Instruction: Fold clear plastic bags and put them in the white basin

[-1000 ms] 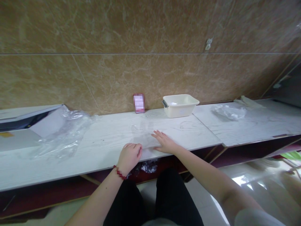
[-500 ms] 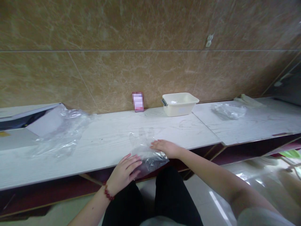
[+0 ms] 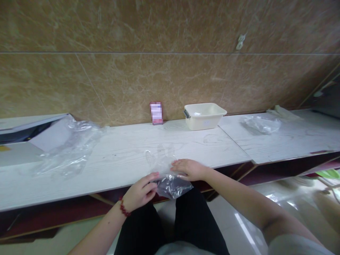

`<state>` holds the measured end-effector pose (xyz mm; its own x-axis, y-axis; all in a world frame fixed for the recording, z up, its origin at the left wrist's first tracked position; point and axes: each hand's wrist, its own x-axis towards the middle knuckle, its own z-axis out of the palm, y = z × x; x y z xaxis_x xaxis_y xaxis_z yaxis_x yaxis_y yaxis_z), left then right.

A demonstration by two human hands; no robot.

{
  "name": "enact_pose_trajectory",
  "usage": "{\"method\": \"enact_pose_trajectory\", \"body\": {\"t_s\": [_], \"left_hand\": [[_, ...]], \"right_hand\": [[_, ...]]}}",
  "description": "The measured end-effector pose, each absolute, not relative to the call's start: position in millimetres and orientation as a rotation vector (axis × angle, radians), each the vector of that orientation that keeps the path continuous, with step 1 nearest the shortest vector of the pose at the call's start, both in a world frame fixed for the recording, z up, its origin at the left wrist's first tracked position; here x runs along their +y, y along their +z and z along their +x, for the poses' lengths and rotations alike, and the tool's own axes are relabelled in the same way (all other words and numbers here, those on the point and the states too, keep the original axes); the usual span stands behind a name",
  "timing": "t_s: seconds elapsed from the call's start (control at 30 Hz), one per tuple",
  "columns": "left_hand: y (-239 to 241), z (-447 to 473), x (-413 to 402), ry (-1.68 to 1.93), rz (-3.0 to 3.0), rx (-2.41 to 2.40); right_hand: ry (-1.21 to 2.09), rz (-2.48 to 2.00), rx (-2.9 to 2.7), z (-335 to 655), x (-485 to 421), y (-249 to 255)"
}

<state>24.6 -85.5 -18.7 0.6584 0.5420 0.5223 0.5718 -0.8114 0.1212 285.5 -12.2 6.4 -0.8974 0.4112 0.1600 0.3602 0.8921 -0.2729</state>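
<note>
A clear plastic bag (image 3: 170, 186) lies over the front edge of the white counter, its lower part hanging toward my knees. My left hand (image 3: 140, 191), with a red bead bracelet (image 3: 123, 208) at the wrist, has its bent fingers closed on the bag's left side. On the right side, my right hand (image 3: 190, 169) rests palm down over the bag, fingers stretched out. The far part of the bag spreads thin and see-through on the counter, and its contents, if any, cannot be made out.
A cream plastic tub (image 3: 204, 118) stands by the wall, beside a small pixelated card or box (image 3: 156, 114). Crumpled clear plastic (image 3: 261, 124) lies at right. At left, more plastic film (image 3: 77, 152) drapes beside an open white box (image 3: 18, 154). Shelves open beneath the counter (image 3: 127, 141).
My left hand's fingers were spread flat on the bag and have now bent in at its side. The bag's hanging part shows a clearer crease. My right hand has barely moved.
</note>
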Motion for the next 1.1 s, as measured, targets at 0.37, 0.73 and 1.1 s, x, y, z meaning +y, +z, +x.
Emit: {"method": "enact_pose_trajectory", "body": {"t_s": [0.37, 0.73, 1.1], "left_hand": [[-59.2, 30.8, -94.6, -0.961, -2.436, -1.252], [-45.8, 33.8, -90.4, -0.757, -2.599, -1.067], [-28.8, 26.6, -75.4, -1.0, -2.755, -1.387]], "right_hand": [[0.33, -0.545, -2.818, 286.8, -11.6, -0.1], [0.309, -0.554, -2.818, 288.0, -14.4, 0.7], [0.535, -0.713, -2.654, 287.3, -12.0, -2.7]]}}
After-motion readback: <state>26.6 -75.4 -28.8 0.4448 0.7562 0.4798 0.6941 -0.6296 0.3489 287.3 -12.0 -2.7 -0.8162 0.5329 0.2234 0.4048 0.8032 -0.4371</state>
